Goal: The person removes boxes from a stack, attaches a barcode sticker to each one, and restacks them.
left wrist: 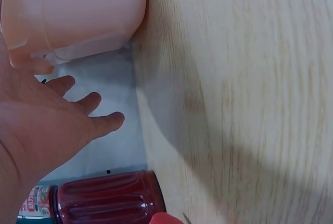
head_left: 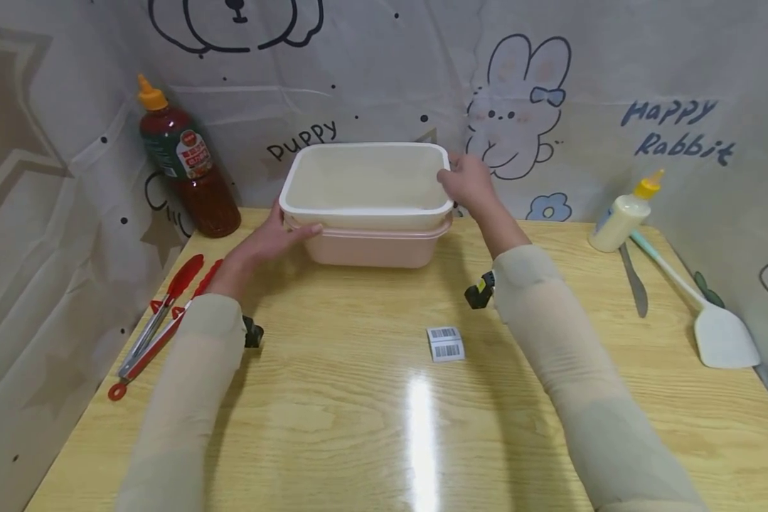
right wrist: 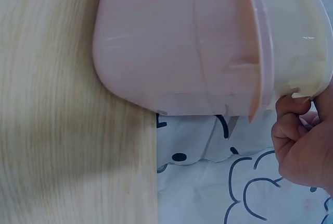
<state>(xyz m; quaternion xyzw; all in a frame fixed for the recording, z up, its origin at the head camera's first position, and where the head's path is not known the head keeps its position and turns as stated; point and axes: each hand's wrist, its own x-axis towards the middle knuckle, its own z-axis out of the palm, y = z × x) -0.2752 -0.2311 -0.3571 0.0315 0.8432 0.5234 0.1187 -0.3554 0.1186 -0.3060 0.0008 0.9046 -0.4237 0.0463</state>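
Observation:
A cream plastic storage box (head_left: 365,178) sits nested in a pink storage box (head_left: 371,249) at the back of the table; its white rim stands above the pink one. My left hand (head_left: 272,235) holds the pink box's left end, thumb along the front rim. In the left wrist view, one finger of that hand (left wrist: 47,120) hooks below the rim, while the others spread out straight. With curled fingers, my right hand (head_left: 470,185) pinches the cream box's right rim. The right wrist view shows thumb and fingertips of this hand (right wrist: 302,140) at the rim corner.
A sauce bottle (head_left: 192,171) and red-tipped tongs (head_left: 160,327) are at the left. A barcode label sheet (head_left: 445,344) lies mid-table. At the right are a squeeze bottle (head_left: 621,220), a spreader knife (head_left: 633,281) and a white spatula (head_left: 723,334). Printed cloth (head_left: 390,85) hangs behind.

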